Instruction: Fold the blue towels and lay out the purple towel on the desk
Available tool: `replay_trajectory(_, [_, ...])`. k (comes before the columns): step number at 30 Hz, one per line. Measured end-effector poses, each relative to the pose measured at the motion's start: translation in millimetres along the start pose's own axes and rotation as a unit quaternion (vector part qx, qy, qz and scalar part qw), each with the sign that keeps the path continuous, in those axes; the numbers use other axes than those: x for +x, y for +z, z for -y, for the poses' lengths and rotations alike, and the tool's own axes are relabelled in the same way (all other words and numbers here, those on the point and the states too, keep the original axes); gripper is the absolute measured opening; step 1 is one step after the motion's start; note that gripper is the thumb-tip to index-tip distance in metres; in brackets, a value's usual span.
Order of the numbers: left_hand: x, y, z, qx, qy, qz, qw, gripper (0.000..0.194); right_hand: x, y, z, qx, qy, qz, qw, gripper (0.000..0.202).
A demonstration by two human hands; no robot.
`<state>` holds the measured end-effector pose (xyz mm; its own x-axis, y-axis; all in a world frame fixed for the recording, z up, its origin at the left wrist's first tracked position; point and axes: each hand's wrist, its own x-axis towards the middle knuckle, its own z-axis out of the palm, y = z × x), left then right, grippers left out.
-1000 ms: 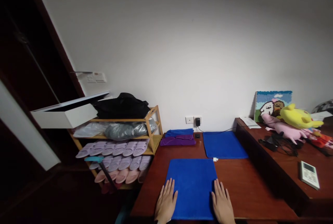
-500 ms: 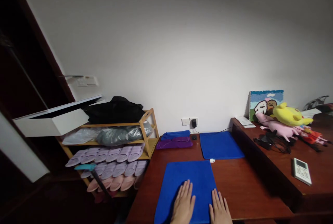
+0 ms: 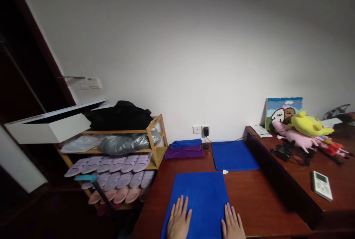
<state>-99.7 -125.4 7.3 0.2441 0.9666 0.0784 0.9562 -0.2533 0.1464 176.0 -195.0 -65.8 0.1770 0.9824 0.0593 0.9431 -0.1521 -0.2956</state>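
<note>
A blue cloth [image 3: 201,191] lies flat on the reddish-brown wooden table [image 3: 255,202], its near end running out of the frame. My left hand [image 3: 179,218] rests palm down on the cloth's left side, fingers stretched out. On the right edge of the cloth lies my right hand [image 3: 232,222], also flat, with its fingers partly over the bare wood. Neither hand grips anything. Behind them is a second blue cloth [image 3: 234,155], folded, with a small white tag at its near edge. A folded purple cloth [image 3: 185,152] lies at the back left beside another blue cloth [image 3: 185,143].
Left of the table stands a wooden rack [image 3: 156,146] with slippers [image 3: 116,163] and a black bag [image 3: 122,116]. A higher surface at right holds plush toys [image 3: 307,124], black cables [image 3: 294,154] and a white calculator-like device [image 3: 321,185]. A black adapter [image 3: 206,131] is plugged into the wall.
My left hand has slid left across the cloth, from near its middle toward its left edge. My right hand has stayed nearly in place. The view has shifted slightly.
</note>
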Motion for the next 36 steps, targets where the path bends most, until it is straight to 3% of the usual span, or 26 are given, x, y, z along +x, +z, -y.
replay_trajectory(2, [-7, -2.7, 26, 0.019, -0.048, -0.005, 0.999, 0.065, 2, -8, 5, -0.007, 0.018, 0.024, 1.000, 0.067])
replay_trajectory(4, [-11, -0.5, 38, 0.027, -0.063, -0.011, 0.998, 0.065, 9, -21, 12, -0.010, 0.032, 0.038, 0.999, 0.067])
replay_trajectory(10, [-13, 10.9, 39, 0.024, -0.068, -0.038, 0.997, 0.063, 60, -65, 36, 0.000, 0.020, 0.034, 0.999, 0.070])
replay_trajectory(16, [-12, 5.8, 40, 0.027, -0.063, -0.030, 0.997, 0.062, 80, -57, 34, -0.019, 0.018, 0.047, 0.999, 0.071])
replay_trajectory(18, [-4, 1.2, 23, 0.019, -0.047, -0.058, 0.997, 0.061, 80, -52, 32, -0.013, 0.015, 0.044, 0.999, 0.070])
replay_trajectory(21, [17, -5.8, -30, -0.018, 0.042, -0.089, 0.995, 0.057, 79, -51, 30, -0.005, 0.011, 0.041, 0.999, 0.070])
replay_trajectory(25, [48, -3.1, -109, -0.065, 0.183, -0.042, 0.980, 0.056, 79, -50, 26, -0.006, -0.004, 0.042, 0.999, 0.067])
replay_trajectory(28, [61, 9.6, -129, -0.071, 0.196, -0.007, 0.978, 0.056, 80, -46, 23, -0.003, -0.017, 0.034, 0.999, 0.064])
replay_trajectory(31, [66, 18.3, -102, -0.058, 0.165, -0.005, 0.985, 0.057, 82, -44, 22, 0.006, -0.011, 0.031, 0.999, 0.065])
replay_trajectory(36, [64, 8.8, -10, -0.006, 0.026, -0.011, 1.000, 0.062, 81, -47, 26, 0.006, 0.010, 0.029, 1.000, 0.067])
